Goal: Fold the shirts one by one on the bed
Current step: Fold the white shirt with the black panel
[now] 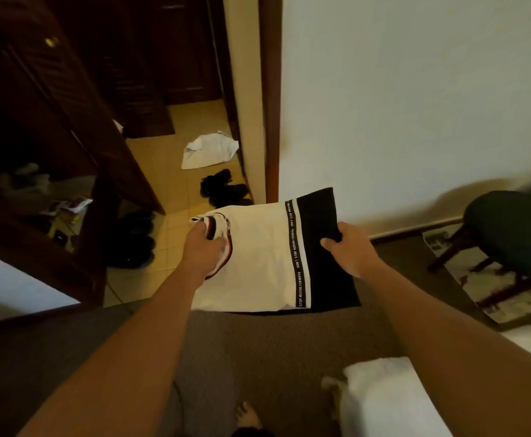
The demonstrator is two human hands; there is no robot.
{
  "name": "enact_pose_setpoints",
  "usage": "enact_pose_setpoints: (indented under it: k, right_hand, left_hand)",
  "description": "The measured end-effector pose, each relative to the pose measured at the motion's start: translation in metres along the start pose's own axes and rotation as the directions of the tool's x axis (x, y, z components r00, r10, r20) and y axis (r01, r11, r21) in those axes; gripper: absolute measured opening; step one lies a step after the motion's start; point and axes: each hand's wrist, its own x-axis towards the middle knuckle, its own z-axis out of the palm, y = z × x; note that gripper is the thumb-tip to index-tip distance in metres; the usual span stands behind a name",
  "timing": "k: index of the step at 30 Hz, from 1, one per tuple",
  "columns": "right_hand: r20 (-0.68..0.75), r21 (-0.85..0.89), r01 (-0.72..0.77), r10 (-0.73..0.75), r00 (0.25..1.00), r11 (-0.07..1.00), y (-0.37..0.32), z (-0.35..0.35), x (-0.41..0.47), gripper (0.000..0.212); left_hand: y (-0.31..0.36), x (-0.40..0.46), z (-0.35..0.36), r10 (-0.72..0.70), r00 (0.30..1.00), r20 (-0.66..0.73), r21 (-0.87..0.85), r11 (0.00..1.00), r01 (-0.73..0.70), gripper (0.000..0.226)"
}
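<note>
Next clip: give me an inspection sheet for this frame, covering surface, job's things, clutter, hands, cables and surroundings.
Surface: bed with a brown cover, white sheet showing at the right.
Job's things: folded white and black shirt held out flat above the bed's edge; white cloth lying on the bed.
Clutter: white garment and dark shoes on the tiled floor; more shoes by the wardrobe.
Hands: left hand grips the collar end; right hand pinches the black end.
Cables: nothing seen.
Surroundings: dark wooden wardrobe, white wall, green stool on a patterned rug.
</note>
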Motion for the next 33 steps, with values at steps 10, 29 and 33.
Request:
enact_pose_setpoints:
  k: [10, 29, 33]
  right_hand:
    - [0.07, -0.027, 0.093, -0.091, 0.993, 0.995, -0.123, 0.082, 0.119, 0.039]
    - [0.207, 0.102, 0.256, -0.272, 0.94, 0.961, -0.292, 0.145, 0.381, 0.033]
    - [0.215, 0.14, 0.262, -0.287, 0.933, 0.955, -0.326, 0.163, 0.428, 0.036]
  left_hand:
    - [0.02, 0.125, -0.107, -0.012, 0.991, -0.133, -0.028, 1.0, 0.009, 0.042]
    - [0.108, 0.334, -0.179, -0.097, 0.939, -0.329, -0.182, 0.983, 0.037, 0.043]
    - [0.122, 0.388, -0.194, -0.108, 0.933, -0.342, -0.202, 0.979, 0.039, 0.044]
